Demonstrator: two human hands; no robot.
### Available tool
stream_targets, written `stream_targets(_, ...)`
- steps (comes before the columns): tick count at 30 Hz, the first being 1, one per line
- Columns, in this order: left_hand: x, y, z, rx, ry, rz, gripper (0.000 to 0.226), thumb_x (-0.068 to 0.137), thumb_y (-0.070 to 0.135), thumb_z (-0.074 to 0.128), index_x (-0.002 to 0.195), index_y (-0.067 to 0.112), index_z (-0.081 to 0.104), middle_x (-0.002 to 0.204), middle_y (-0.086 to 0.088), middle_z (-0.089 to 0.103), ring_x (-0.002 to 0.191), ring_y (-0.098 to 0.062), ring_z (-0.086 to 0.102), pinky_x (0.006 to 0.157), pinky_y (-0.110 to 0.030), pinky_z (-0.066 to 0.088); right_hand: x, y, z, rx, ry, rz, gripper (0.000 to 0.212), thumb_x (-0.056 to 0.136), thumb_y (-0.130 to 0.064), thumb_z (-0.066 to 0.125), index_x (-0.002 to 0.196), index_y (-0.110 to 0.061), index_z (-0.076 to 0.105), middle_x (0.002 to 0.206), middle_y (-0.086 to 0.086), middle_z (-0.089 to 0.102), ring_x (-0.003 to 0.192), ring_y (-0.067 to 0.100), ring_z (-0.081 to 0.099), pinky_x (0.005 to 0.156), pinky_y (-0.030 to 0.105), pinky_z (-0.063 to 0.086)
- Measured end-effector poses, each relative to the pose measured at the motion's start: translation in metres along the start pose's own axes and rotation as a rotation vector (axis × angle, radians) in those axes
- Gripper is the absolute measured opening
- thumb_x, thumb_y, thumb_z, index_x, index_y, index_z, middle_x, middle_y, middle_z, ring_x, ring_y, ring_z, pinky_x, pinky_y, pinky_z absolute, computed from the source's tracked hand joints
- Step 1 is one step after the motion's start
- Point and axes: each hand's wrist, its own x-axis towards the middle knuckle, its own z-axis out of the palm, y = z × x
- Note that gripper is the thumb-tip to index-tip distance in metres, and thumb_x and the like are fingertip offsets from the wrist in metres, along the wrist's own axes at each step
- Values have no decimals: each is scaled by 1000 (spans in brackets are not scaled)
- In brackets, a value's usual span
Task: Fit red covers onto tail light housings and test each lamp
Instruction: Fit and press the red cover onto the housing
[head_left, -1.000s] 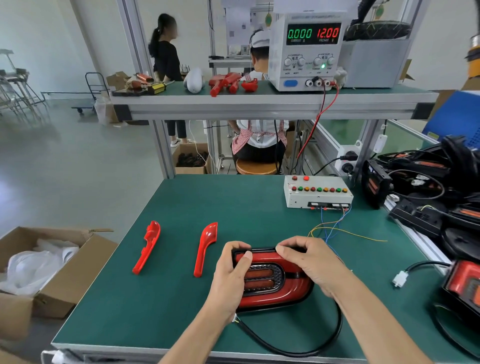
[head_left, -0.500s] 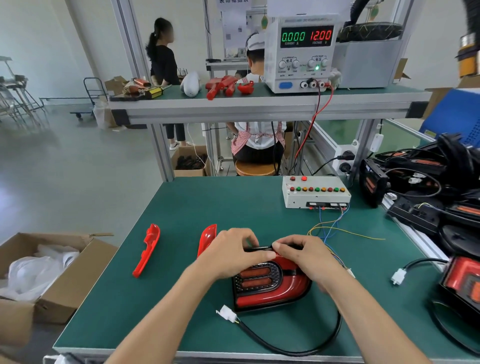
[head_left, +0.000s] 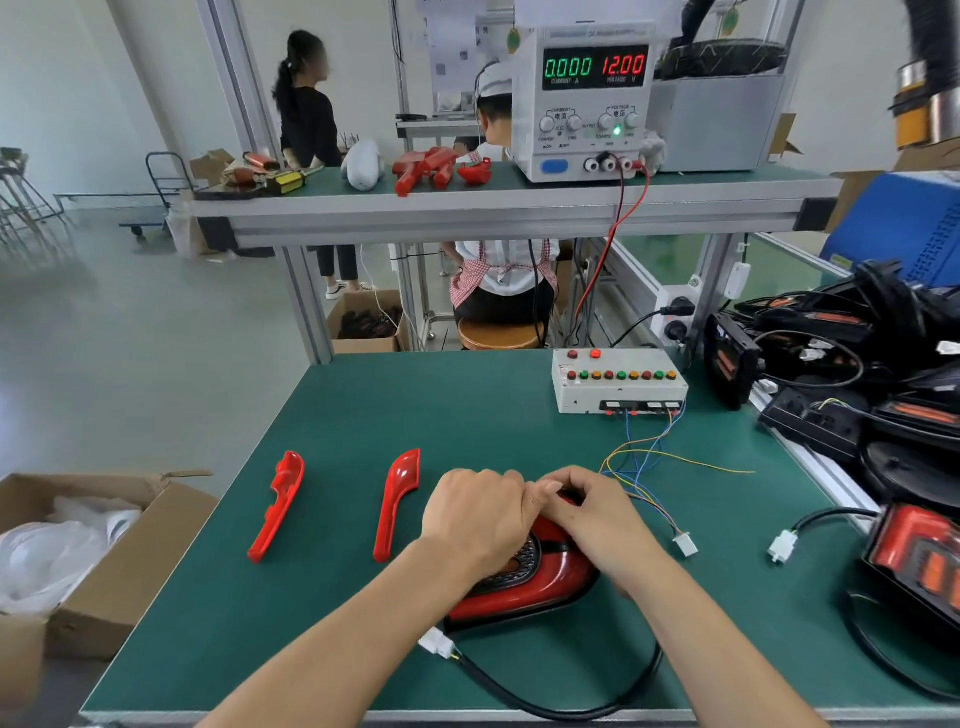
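Observation:
A red tail light with a black grille insert lies on the green mat near the front edge. My left hand lies over its upper left part, fingers curled over the far edge. My right hand presses on its upper right part, fingers bent down on the rim. Both hands hide most of the lamp's top. Its black cable loops along the front and ends in a white plug. Two loose red covers lie to the left.
A white test box with coloured buttons stands behind, its thin wires ending in a white connector. The power supply on the shelf reads 0.000 and 12.00. Black lamp housings pile at right. An open cardboard box sits at left.
My left hand has moved from the lamp's left end up onto its top, beside my right hand. Both hands now cover the upper edge.

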Motion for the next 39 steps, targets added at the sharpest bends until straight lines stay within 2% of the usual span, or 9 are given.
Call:
stream_targets(4, 0, 2, 2, 15, 2, -7, 72, 97, 62, -7, 82, 21, 50, 82, -8, 69, 73, -35, 64, 66, -39, 32, -2, 3, -7, 15, -75, 11, 11, 98, -23, 67, 97, -18, 76, 97, -7, 78, 96, 8, 71, 88, 21, 53)
stream_targets(6, -1, 3, 0, 37, -7, 41, 45, 109, 46, 33, 89, 20, 63, 71, -5, 63, 63, -34, 64, 58, -40, 39, -3, 5, -12, 79, -109, 54, 15, 101, -19, 61, 104, -19, 76, 102, -4, 78, 102, 14, 72, 94, 27, 53)
stream_targets(8, -3, 5, -6, 115, -11, 53, 17, 100, 32, 64, 90, 20, 69, 60, -1, 57, 50, -29, 61, 48, -38, 43, -4, 8, -17, 129, -124, 86, 17, 101, -16, 62, 111, -20, 74, 106, -4, 78, 106, 13, 71, 97, 27, 52)
stream_targets(13, 1, -7, 5, 72, 40, -32, 45, 112, 32, 24, 107, 14, 64, 81, -5, 68, 70, -37, 66, 57, -42, 37, -10, 14, -23, 179, -118, 139, 19, 98, -26, 65, 112, -17, 76, 108, 1, 78, 107, 20, 72, 103, 36, 52)
stream_targets(17, -2, -8, 4, 36, 48, -12, 44, 113, 28, 26, 99, 12, 64, 76, -6, 66, 65, -37, 63, 57, -42, 42, -13, 15, -15, 319, -98, 215, 38, 95, -41, 67, 103, -4, 74, 105, 21, 74, 95, 29, 67, 95, 46, 48)
stream_targets(19, -2, -8, 3, 37, 36, 9, 44, 113, 27, 24, 100, 12, 63, 77, -5, 66, 65, -36, 63, 56, -41, 41, -13, 12, -10, 404, -100, 272, 48, 85, -45, 72, 100, 0, 69, 95, 23, 70, 87, 29, 63, 84, 42, 46)
stream_targets(23, 1, -11, 4, 45, 13, 27, 43, 113, 28, 22, 109, 13, 62, 85, -4, 68, 71, -36, 64, 58, -42, 40, -12, 7, -7, 578, -104, 363, 28, 89, -29, 71, 102, -5, 67, 90, 18, 66, 77, 28, 62, 69, 35, 51)
stream_targets(28, 1, -10, 3, 140, -47, 73, 38, 111, 21, 20, 129, 11, 53, 98, -6, 68, 79, -37, 65, 58, -41, 32, -12, 6, -5, 619, -66, 371, 16, 94, -19, 67, 83, -8, 69, 77, 12, 71, 63, 22, 66, 60, 29, 56)
stream_targets(39, -2, -9, 1, 9, 39, -9, 43, 111, 27, 23, 89, 16, 59, 75, -5, 67, 66, -37, 64, 55, -39, 34, -12, 6, 3, 474, 16, 325, 24, 92, -30, 72, 95, -6, 75, 93, 16, 77, 78, 25, 72, 75, 37, 57)
